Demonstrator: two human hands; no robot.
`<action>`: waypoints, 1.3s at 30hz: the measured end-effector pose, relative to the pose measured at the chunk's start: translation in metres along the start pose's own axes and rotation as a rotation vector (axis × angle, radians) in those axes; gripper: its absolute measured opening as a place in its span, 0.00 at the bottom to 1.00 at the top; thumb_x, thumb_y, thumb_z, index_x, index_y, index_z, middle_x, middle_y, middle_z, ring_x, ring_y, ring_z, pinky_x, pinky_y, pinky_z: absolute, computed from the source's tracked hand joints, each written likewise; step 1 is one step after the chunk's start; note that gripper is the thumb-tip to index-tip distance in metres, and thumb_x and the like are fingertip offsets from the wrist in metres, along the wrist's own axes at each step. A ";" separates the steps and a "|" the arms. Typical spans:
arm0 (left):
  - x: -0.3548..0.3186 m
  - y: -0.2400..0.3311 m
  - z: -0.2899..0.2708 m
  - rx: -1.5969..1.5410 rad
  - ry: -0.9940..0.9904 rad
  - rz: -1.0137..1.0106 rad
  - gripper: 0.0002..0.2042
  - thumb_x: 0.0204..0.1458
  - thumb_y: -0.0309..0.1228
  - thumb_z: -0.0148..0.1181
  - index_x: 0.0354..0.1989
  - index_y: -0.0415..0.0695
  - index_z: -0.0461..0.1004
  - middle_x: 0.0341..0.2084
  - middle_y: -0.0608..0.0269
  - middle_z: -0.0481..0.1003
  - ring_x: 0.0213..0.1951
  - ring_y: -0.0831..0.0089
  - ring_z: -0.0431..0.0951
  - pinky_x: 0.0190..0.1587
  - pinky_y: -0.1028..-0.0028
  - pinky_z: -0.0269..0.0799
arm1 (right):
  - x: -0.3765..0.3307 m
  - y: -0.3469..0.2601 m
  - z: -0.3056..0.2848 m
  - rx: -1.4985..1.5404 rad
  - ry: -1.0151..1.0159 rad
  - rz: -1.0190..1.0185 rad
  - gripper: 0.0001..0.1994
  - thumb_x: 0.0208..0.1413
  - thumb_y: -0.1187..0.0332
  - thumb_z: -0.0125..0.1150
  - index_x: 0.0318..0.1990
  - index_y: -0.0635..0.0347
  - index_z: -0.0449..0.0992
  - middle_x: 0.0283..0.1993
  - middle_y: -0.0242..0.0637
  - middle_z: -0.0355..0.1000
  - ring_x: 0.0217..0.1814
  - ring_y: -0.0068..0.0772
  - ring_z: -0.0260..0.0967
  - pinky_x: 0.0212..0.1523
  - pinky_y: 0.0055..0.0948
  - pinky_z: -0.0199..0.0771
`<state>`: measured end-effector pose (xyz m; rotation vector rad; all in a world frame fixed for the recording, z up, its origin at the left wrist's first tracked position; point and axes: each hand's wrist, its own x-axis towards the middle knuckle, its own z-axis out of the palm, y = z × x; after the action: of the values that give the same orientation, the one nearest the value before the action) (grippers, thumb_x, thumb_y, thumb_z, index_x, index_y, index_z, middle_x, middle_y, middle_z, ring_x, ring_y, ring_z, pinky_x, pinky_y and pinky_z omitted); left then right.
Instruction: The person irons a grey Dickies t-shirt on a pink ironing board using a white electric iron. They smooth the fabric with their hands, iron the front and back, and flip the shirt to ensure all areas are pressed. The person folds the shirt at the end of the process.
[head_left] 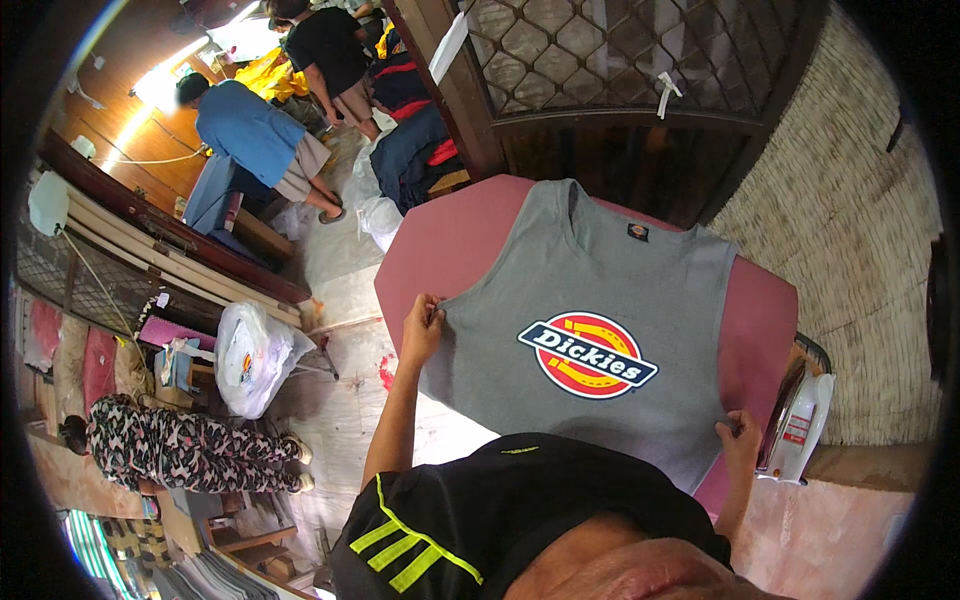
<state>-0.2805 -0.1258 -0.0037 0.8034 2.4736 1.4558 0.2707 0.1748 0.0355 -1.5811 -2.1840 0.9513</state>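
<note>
Left hand (422, 328) pinches grey sleeveless shirt (600, 300) edge, right hand (741, 432) grips opposite edge; shirt spread flat on pink board (440, 250); iron (795, 420) untouched alongside.

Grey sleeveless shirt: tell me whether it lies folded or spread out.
Spread out. The grey sleeveless shirt lies flat, print up, on the pink ironing board, with the left hand and right hand gripping its side edges.

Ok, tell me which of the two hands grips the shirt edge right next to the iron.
The right hand. It pinches the grey sleeveless shirt beside the white iron; the left hand holds the opposite edge, far from the iron.
</note>
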 end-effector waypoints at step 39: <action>0.275 0.154 0.180 0.136 -0.737 0.725 0.17 0.49 0.39 0.69 0.41 0.40 0.76 0.36 0.51 0.76 0.41 0.53 0.77 0.41 0.62 0.70 | 0.274 -0.149 0.036 0.305 0.073 -0.218 0.15 0.55 0.69 0.65 0.49 0.64 0.76 0.47 0.36 0.75 0.52 0.36 0.71 0.55 0.33 0.67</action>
<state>-0.3850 0.2144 0.0698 1.9725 1.7783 0.8550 0.0421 0.3871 0.0653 -1.1934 -1.9977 1.0784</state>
